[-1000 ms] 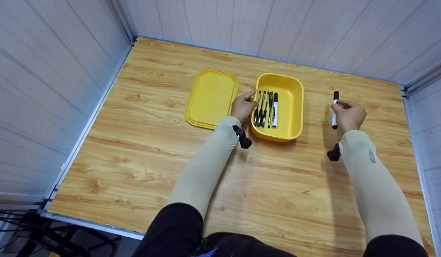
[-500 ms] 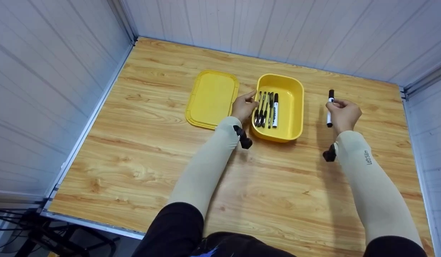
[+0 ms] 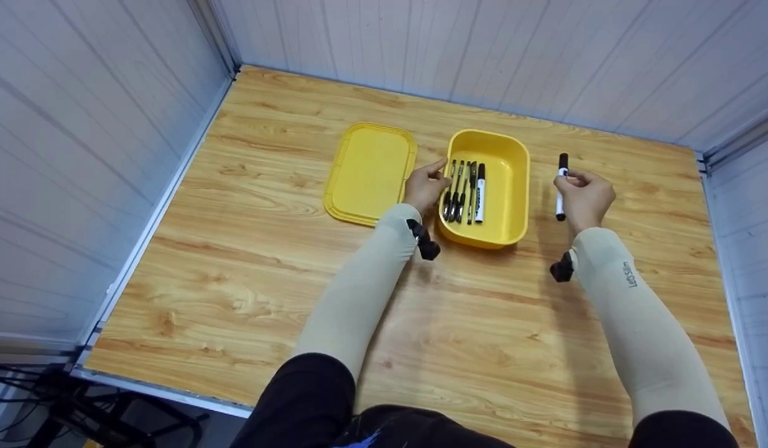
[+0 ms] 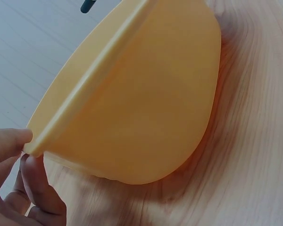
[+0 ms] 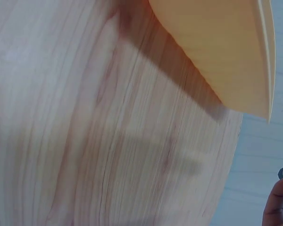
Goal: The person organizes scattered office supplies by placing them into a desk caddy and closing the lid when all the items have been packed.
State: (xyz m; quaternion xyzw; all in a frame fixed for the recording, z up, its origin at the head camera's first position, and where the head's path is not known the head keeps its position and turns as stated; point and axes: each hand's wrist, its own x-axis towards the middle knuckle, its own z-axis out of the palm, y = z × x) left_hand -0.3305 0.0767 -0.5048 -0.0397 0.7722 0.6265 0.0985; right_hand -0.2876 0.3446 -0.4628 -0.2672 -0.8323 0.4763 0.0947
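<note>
A yellow plastic box (image 3: 511, 214) stands on the table, its top uncovered. Along its left side lie several slim black pens (image 3: 461, 193) and one white marker with a black cap (image 3: 480, 196). My left hand (image 3: 426, 186) pinches the box's left rim; in the left wrist view the thumb (image 4: 12, 141) is inside the rim and the fingers are beneath it. To the right of the box, my right hand (image 3: 587, 198) holds a second white marker (image 3: 561, 205) with a black cap, raised above the table and roughly upright in the head view.
A yellow lid (image 3: 371, 174) lies flat just left of the box. Pale panel walls (image 3: 483, 56) enclose the wooden table (image 3: 234, 280) at the back and both sides. Dark cables and a frame (image 3: 97, 404) show below the table's near left corner.
My right hand has moved left with the marker, closer to the box. The left hand stays on the box rim, and the pens in the box lie as before.
</note>
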